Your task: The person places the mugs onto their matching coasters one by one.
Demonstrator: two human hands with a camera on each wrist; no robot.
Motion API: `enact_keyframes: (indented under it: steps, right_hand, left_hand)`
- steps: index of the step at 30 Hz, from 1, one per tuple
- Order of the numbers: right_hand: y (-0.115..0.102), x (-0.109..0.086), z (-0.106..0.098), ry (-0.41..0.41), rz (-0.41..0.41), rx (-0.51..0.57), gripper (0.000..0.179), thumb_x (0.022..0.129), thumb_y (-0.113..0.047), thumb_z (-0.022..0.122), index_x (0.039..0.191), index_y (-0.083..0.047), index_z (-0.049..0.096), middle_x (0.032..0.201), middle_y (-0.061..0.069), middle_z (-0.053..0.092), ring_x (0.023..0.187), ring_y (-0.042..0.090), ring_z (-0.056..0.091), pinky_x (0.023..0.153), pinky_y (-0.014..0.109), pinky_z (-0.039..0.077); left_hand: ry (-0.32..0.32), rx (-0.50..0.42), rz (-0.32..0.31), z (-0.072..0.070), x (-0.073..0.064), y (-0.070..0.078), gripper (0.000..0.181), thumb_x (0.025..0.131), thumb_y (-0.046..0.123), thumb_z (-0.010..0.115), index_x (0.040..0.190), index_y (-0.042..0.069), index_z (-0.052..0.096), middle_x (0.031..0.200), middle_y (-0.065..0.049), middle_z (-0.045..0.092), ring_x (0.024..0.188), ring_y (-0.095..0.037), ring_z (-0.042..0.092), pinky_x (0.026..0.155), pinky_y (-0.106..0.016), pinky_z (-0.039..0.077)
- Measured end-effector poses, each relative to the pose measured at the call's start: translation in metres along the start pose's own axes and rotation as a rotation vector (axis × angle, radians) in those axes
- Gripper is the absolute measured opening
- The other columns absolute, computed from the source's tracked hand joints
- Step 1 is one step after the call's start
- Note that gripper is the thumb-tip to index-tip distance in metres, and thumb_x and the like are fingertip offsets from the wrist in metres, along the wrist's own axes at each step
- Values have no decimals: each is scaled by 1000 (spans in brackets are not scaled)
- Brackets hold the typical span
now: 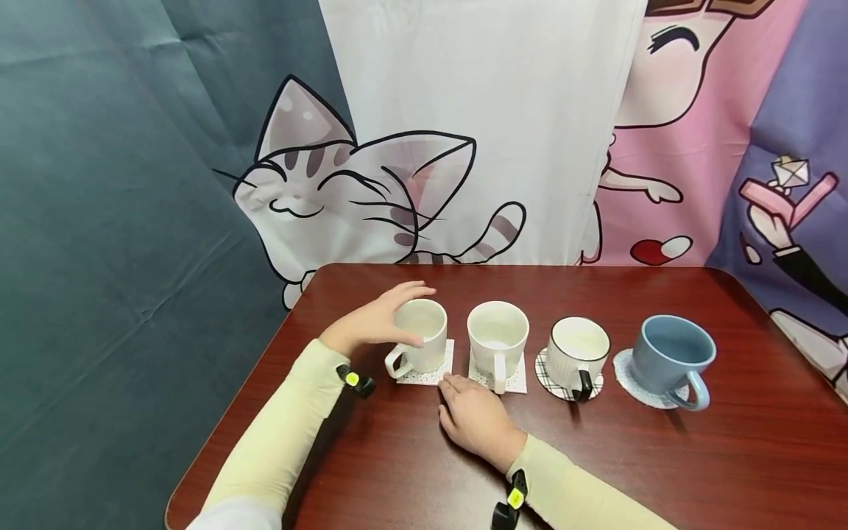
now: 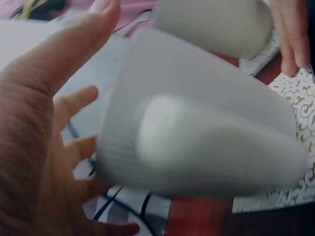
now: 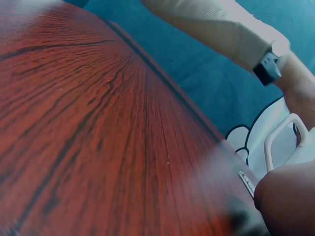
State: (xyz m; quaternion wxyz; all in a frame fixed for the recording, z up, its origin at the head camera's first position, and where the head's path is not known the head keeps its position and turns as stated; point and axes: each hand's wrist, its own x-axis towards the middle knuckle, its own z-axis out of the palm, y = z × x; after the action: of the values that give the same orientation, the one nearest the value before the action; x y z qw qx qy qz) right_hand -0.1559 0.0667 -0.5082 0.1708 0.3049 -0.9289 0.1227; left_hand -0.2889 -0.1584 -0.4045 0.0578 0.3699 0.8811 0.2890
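Note:
At the left end of the row stands a white ribbed mug on a square patterned coaster. My left hand reaches around its rim, thumb on the near side and fingers spread on the far side. In the left wrist view the thumb and fingers are spread wide about this mug, not curled round it. My right hand lies low over the table, its extended fingertips right at the near right corner of that coaster. Beside it, a second white mug stands on another square coaster.
Farther right, a white mug with a black rim and handle stands on a round checked coaster. A blue mug sits on a round pale coaster. The brown wooden table meets a cartoon-printed curtain behind.

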Motion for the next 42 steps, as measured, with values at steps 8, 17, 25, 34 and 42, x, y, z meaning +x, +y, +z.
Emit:
enact_keyframes:
  steps: [8,17,25,34,42]
  right_hand:
    - [-3,1,0,-16,-31,-45,43,91,-27,66,120,5,69,125,19,68,116,31,66,101,42,50]
    - [2,4,-4,21,-41,-103,41,89,-26,69,117,3,72,122,17,70,111,30,69,97,41,52]
    - [2,3,-3,19,-45,-110,42,89,-27,69,117,4,72,122,18,70,111,31,69,97,42,53]
    - [-2,-1,1,26,-48,-79,40,89,-27,69,116,4,72,121,17,70,111,30,69,97,42,52]
    - [-2,-1,2,23,-35,-78,40,90,-27,68,116,3,72,121,17,71,112,30,68,98,42,52]
  left_hand:
    - [2,130,-64,21,9,7,71,78,49,80,144,43,54,132,8,51,105,-14,60,88,-33,49]
    - [126,162,-146,32,13,18,70,78,53,77,144,42,55,130,10,52,98,-18,62,84,-37,51]
    - [176,199,-207,40,13,21,70,78,57,75,143,45,55,131,6,53,96,-21,63,82,-39,50]
    - [213,231,-285,48,5,28,71,76,62,73,143,44,55,133,2,54,102,-28,64,83,-43,51]
    - [230,247,-294,48,3,32,72,76,64,72,143,44,55,130,3,54,99,-25,64,79,-42,52]
